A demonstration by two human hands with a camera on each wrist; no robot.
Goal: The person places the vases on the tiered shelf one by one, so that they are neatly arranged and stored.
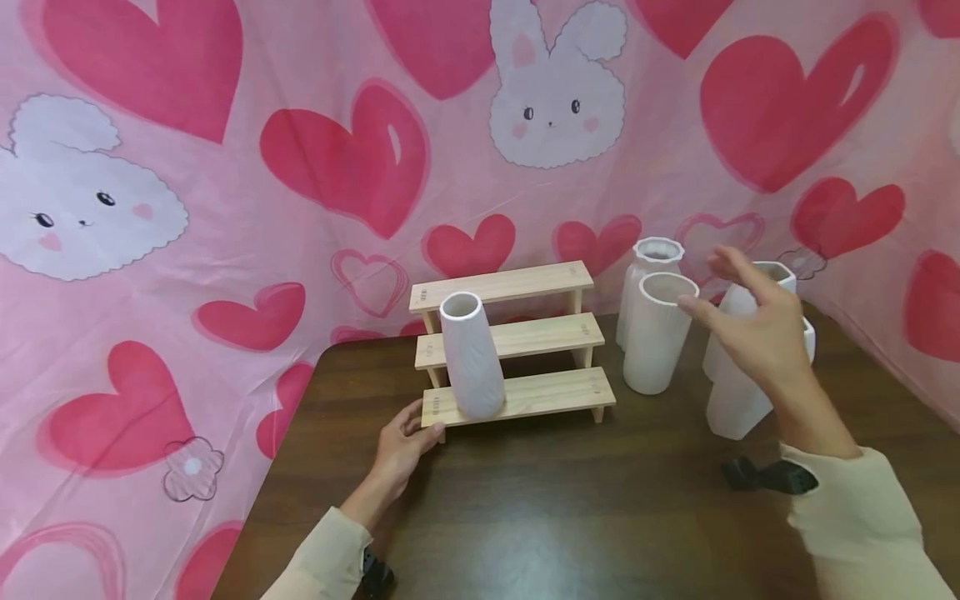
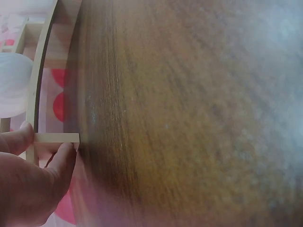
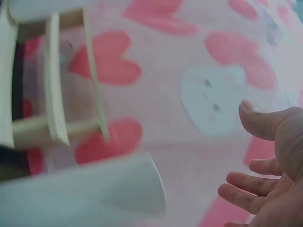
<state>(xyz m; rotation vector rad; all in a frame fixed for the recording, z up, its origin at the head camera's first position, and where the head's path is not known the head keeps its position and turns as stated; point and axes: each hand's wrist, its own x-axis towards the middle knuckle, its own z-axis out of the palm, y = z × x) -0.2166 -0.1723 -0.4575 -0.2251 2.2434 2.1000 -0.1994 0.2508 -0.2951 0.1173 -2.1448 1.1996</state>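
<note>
A three-step wooden display stand [image 1: 525,397] is on the table, and a tapered white vase [image 1: 474,358] stands upright on its lowest step. My left hand [image 1: 397,450] pinches that step's left front corner; in the left wrist view, the thumb lies on the board and a finger reaches beside its leg. To the right, my right hand [image 1: 761,342] is raised with thumb and fingers spread, near a plain cylindrical white vase [image 1: 656,342]. The right wrist view shows this hand [image 3: 279,175] holding nothing, apart from the cylindrical vase [image 3: 94,194].
A white vase with a scalloped rim [image 1: 637,275] stands behind the cylindrical one. Angular white vases [image 1: 738,400] are partly hidden behind my right hand and forearm. All stand on a dark wooden table [image 1: 562,500], before a pink cloth [image 1: 300,58] printed with hearts and rabbits.
</note>
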